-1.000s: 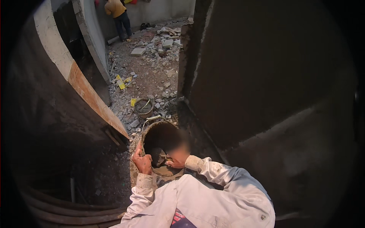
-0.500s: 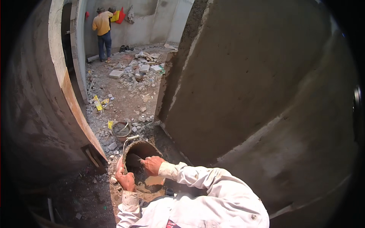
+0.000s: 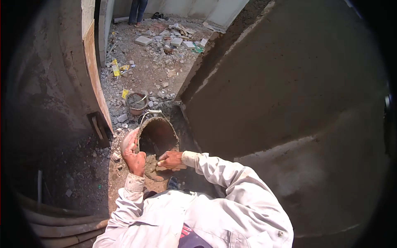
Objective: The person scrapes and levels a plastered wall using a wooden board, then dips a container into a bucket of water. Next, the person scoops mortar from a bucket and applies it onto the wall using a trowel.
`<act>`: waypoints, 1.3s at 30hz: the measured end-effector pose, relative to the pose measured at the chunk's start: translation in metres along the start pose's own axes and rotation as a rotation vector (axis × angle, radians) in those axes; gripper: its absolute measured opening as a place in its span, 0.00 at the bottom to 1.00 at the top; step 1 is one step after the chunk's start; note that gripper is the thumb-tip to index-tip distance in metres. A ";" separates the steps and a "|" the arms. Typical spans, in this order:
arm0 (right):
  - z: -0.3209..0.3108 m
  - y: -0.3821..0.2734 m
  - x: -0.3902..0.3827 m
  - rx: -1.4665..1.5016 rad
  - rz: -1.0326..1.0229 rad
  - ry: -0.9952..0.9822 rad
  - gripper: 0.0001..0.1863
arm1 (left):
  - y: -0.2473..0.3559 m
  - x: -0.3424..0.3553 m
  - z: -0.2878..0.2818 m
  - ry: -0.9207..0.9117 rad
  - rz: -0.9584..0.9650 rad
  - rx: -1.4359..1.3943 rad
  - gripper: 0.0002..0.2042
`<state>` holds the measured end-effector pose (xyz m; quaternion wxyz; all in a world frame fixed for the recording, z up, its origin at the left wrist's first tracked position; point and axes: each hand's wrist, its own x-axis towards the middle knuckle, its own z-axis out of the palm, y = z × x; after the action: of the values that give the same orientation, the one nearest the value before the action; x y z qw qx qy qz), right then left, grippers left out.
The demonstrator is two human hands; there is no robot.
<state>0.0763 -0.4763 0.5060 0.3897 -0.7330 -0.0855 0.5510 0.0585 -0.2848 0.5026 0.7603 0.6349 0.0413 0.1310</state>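
Observation:
My left hand (image 3: 135, 158) grips the left rim of a mortar-crusted bucket (image 3: 161, 134), which is tipped with its mouth facing me. My right hand (image 3: 172, 160) is closed on the handle of a trowel (image 3: 163, 164) at the bucket's lower mouth. The trowel's blade is hard to make out in the wet grey mortar (image 3: 151, 169) there. The bucket's wire handle, with a pale grip (image 3: 154, 111), stands up over the top.
A smaller bucket (image 3: 142, 108) of grey material stands beyond, among rubble (image 3: 165, 43) and yellow scraps (image 3: 115, 68). A plastered wall (image 3: 281, 95) rises right, a curved wall (image 3: 62, 78) left. Hoses (image 3: 70, 229) lie lower left. A co-worker's legs (image 3: 136, 11) show at the back.
My right hand and trowel have moved from inside the bucket down to its lower mouth. The view has shifted, so the co-worker's upper body is out of frame.

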 end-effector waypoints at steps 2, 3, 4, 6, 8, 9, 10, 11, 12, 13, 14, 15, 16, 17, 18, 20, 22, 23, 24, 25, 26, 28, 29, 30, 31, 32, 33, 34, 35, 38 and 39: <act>0.004 0.017 0.008 0.147 -0.137 0.013 0.19 | 0.008 0.003 0.003 0.002 0.001 0.020 0.36; 0.009 0.007 -0.004 0.010 -0.116 0.184 0.23 | 0.010 0.001 -0.002 0.012 0.017 0.055 0.35; 0.007 -0.005 -0.016 -0.190 -0.174 0.359 0.26 | 0.007 0.000 -0.005 0.039 -0.023 0.087 0.35; -0.009 0.018 -0.011 -0.437 -0.344 0.693 0.22 | 0.023 0.002 0.005 0.063 -0.126 0.066 0.36; -0.020 0.016 -0.018 -0.521 -0.219 0.852 0.18 | 0.042 0.001 0.015 0.042 -0.216 -0.003 0.36; -0.024 0.018 -0.014 -0.544 -0.192 0.943 0.17 | 0.043 0.003 0.018 0.000 -0.225 -0.029 0.37; -0.017 0.018 -0.008 -0.521 -0.210 0.922 0.17 | 0.044 0.002 0.020 -0.008 -0.249 -0.030 0.36; -0.008 0.018 -0.007 -0.569 -0.335 0.858 0.17 | 0.044 0.002 0.020 0.003 -0.252 -0.004 0.36; -0.001 0.017 -0.007 -0.616 -0.459 0.797 0.17 | 0.044 0.001 0.020 0.014 -0.245 0.026 0.36; 0.002 0.017 -0.012 -0.598 -0.473 0.790 0.17 | 0.044 0.002 0.020 0.022 -0.238 0.055 0.36; 0.007 0.015 -0.024 -0.643 -0.510 0.732 0.17 | 0.041 0.000 0.016 0.021 -0.282 0.090 0.36; 0.012 0.015 -0.033 -0.689 -0.544 0.683 0.17 | 0.042 0.000 0.016 0.016 -0.290 0.111 0.36; 0.018 0.022 -0.033 -0.667 -0.535 0.707 0.20 | 0.044 0.000 0.016 0.020 -0.287 0.099 0.36; 0.021 0.028 -0.031 -0.648 -0.533 0.706 0.20 | 0.046 0.000 0.019 0.021 -0.286 0.081 0.36; 0.022 0.035 -0.026 -0.566 -0.518 0.665 0.22 | 0.048 0.000 0.021 0.015 -0.298 0.092 0.36; 0.016 0.051 -0.013 -0.549 -0.476 0.545 0.26 | 0.051 0.000 0.024 0.031 -0.307 0.115 0.36; -0.013 0.045 -0.022 -0.722 -0.428 0.568 0.23 | 0.049 0.001 0.027 0.040 -0.347 0.140 0.36; -0.024 0.037 -0.027 -0.889 -0.382 0.596 0.20 | 0.049 0.001 0.025 0.039 -0.381 0.171 0.36; -0.032 0.031 -0.025 -0.889 -0.374 0.644 0.17 | 0.046 0.002 0.022 0.074 -0.338 0.171 0.33; -0.037 0.025 -0.026 -0.894 -0.363 0.691 0.13 | 0.047 0.001 0.018 0.083 -0.350 0.119 0.33; -0.042 0.023 -0.033 -0.924 -0.414 0.783 0.09 | 0.043 0.001 0.015 0.081 -0.360 0.098 0.34; -0.038 0.032 -0.034 -0.932 -0.304 0.785 0.10 | 0.035 0.000 0.014 0.091 -0.378 0.052 0.34; -0.032 0.033 -0.031 -0.916 -0.204 0.812 0.11 | 0.034 0.002 0.017 0.119 -0.395 0.017 0.34; -0.022 0.034 -0.031 -0.933 -0.255 0.759 0.16 | 0.033 0.003 0.018 0.147 -0.410 -0.017 0.35; -0.019 0.032 -0.028 -0.949 -0.242 0.755 0.16 | 0.028 0.001 0.017 0.148 -0.414 -0.037 0.35; -0.020 0.005 -0.033 -0.731 0.017 0.443 0.19 | 0.024 0.001 0.020 0.153 -0.406 -0.036 0.35; -0.021 -0.013 -0.036 -0.494 0.267 0.137 0.23 | 0.022 0.002 0.020 0.157 -0.397 -0.033 0.35; -0.021 -0.008 -0.034 -0.456 0.325 0.096 0.24 | 0.023 0.000 0.017 0.167 -0.423 0.009 0.35; -0.025 -0.011 -0.042 -0.472 0.336 0.094 0.24 | 0.022 0.000 0.014 0.177 -0.425 -0.008 0.35; -0.033 -0.010 -0.043 -0.729 -0.072 0.628 0.20 | 0.016 0.002 0.009 0.048 -0.371 0.044 0.36; -0.030 0.005 -0.033 -0.744 -0.057 0.659 0.20 | 0.019 0.001 0.011 0.028 -0.354 0.020 0.36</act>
<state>0.0879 -0.5127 0.5298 0.1229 -0.9548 -0.1687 0.2115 0.0593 -0.2920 0.5229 0.7645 0.6234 0.1642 0.0033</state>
